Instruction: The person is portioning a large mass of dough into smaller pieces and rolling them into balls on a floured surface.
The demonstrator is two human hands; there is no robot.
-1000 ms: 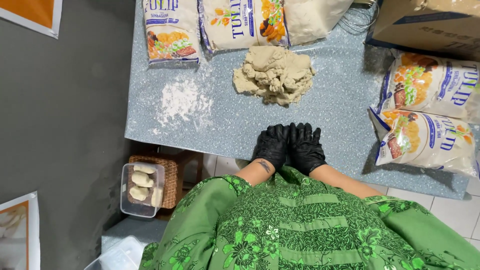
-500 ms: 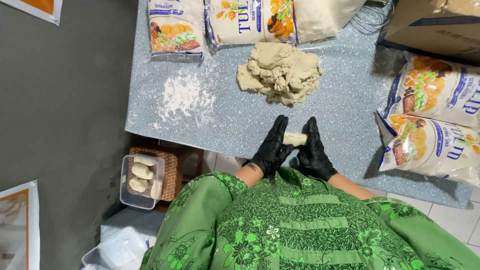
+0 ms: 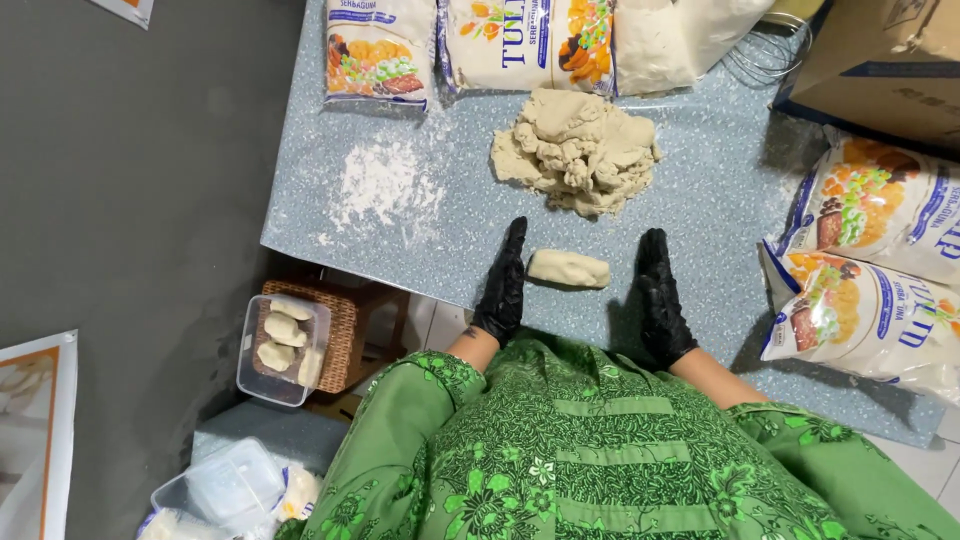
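Your hands have parted since a moment ago: left hand (image 3: pixel 503 285) and right hand (image 3: pixel 660 298) stand flat and open, holding nothing, either side of the dough log (image 3: pixel 569 268) on the table (image 3: pixel 420 240). Your green sleeves hide both wrists, and the flour bags (image 3: pixel 868 262) run off frame.

Both hands (black-gloved) stand on edge, flat and parallel: left (image 3: pixel 503 285), right (image 3: pixel 660 297).

hands (image 3: pixel 580 290) parted, rolled dough piece (image 3: pixel 568 268) now lying between them

Speckled blue table (image 3: pixel 700 240) bears dough mound (image 3: pixel 578 148), dough log (image 3: pixel 568 268), flour bags (image 3: pixel 860 250).
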